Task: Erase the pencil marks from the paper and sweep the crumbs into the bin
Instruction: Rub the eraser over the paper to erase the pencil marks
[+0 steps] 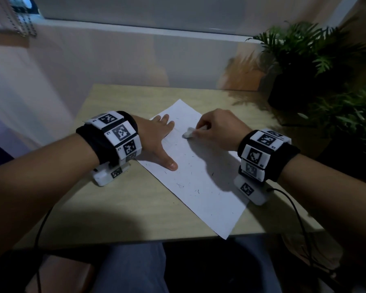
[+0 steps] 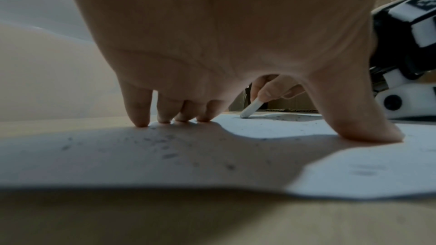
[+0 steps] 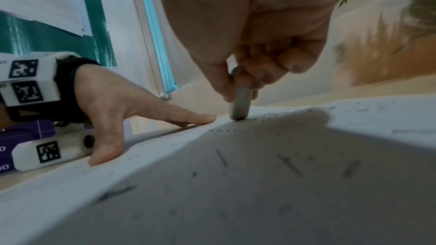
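Table (image 1: 118, 208) bare left and near of paper (image 1: 207, 187). Potted plant (image 1: 304, 66) crowds far-right corner; wall (image 1: 135, 60) closes the far edge.

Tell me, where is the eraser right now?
In the head view, the eraser is pinched in the right hand, its tip on the paper, just right of the left hand.

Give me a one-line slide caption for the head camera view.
Left hand presses the paper flat on the table while the right hand rubs it with an eraser, crumbs scattered around.
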### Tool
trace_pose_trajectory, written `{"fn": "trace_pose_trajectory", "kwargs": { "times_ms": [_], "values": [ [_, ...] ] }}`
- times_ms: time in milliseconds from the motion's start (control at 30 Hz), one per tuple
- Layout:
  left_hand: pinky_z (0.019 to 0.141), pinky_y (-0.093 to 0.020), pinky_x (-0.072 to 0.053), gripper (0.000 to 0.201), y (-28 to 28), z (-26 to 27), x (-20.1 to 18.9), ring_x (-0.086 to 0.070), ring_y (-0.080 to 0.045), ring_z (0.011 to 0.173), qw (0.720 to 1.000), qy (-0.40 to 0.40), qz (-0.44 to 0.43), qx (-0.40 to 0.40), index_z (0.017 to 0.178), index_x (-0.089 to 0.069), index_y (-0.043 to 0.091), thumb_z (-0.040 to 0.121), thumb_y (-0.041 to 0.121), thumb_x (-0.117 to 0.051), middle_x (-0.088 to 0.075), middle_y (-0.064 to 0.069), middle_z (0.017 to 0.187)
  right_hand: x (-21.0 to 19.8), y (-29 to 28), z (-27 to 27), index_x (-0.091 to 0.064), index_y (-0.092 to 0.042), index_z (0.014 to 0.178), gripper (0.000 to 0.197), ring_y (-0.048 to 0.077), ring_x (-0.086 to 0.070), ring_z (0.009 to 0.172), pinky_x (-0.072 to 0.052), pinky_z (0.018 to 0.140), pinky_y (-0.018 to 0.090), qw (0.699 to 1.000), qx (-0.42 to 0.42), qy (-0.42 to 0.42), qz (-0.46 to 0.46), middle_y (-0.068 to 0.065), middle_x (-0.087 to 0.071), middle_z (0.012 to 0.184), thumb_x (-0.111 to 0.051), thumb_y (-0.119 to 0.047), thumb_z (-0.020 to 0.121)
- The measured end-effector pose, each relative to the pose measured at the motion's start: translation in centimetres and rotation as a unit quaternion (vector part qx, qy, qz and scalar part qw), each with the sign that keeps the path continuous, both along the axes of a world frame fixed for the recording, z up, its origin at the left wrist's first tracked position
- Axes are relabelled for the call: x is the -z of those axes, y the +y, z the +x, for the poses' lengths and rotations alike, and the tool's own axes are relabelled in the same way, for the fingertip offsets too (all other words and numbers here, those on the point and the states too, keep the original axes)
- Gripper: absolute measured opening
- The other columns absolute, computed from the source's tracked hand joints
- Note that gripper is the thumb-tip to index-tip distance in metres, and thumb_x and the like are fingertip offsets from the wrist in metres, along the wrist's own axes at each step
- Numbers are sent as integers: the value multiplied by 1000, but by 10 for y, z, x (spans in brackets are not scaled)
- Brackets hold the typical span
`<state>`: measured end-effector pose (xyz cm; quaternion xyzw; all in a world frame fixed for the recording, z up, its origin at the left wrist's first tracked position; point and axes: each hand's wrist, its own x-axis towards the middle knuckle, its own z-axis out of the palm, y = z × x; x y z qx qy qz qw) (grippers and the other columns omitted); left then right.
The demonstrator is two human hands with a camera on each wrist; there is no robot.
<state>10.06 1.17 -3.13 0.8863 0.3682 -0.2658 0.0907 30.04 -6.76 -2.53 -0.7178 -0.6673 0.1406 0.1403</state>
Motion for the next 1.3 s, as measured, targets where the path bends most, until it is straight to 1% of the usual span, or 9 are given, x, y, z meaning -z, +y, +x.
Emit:
{"fn": "trace_pose_trajectory", "kwargs": {
  "times_ms": [100,233,433,567,767,900,1067,1200,1300],
  "values": [
    [127,-47,-5,154,0,0,-1,18,-18,154,1000,-4,-10,-2,158,21,17,47,100,-47,28,-1,165,1,6,8,-71,-15,83,37,24,-64,81,-49,66,32,997,45,-53,16,4,-69,83,-67,-51,87],
    [127,-49,-6,171,3,0,-1,18,-20,155,1000,1,-18,7,158,21,17,27,111,-36,28,-3,165,5,-3,-2,-70,-17,86,36,18,-59,77,-40,61,29,999,-22,-28,4,-3,-66,81,-66,-53,88],
    [127,-47,-5,148,0,1,-3,18,-21,155,1000,3,-10,6,158,20,15,56,94,-53,28,-4,165,7,-3,-1,-64,-22,82,29,25,-60,80,-43,64,33,997,20,-65,21,0,-65,83,-64,-50,89],
    [127,-46,-3,152,1,1,-4,19,-20,154,1000,5,-22,0,158,21,17,49,96,-49,30,-3,165,5,-13,-9,-71,-21,89,29,15,-59,79,-44,66,31,998,-55,-18,1,-6,-67,84,-65,-50,89],
    [127,-47,-3,173,4,-1,-1,19,-19,154,1000,-3,-29,7,158,22,19,22,111,-32,29,-1,165,4,3,16,-70,-20,83,37,21,-62,81,-48,66,31,999,38,-35,0,0,-68,84,-67,-56,86],
    [127,-47,-3,159,4,-1,-1,18,-21,155,1000,-8,-17,5,158,21,16,42,103,-44,28,-3,165,3,-4,9,-74,-20,95,30,13,-61,83,-42,65,24,999,-38,0,-37,-7,-67,87,-67,-49,89],
    [127,-49,-5,167,4,-1,2,16,-19,155,1000,-8,-14,5,158,20,19,29,108,-37,27,-1,165,1,7,19,-73,-21,85,46,16,-61,78,-42,58,28,999,25,-24,-32,-3,-67,83,-65,-67,82],
    [127,-49,-4,170,4,-1,1,18,-19,154,1000,-14,-19,5,158,21,19,25,109,-35,28,-2,165,3,15,6,-60,-21,74,37,26,-58,76,-38,58,30,995,33,-95,-4,3,-63,80,-63,-55,90],
    [127,-48,-3,170,5,-1,3,18,-20,154,1000,-15,-18,5,158,21,19,24,108,-34,28,-2,165,3,20,8,-62,-22,72,36,25,-60,75,-43,61,31,997,30,-69,-17,2,-64,79,-65,-55,87]
  ]
}}
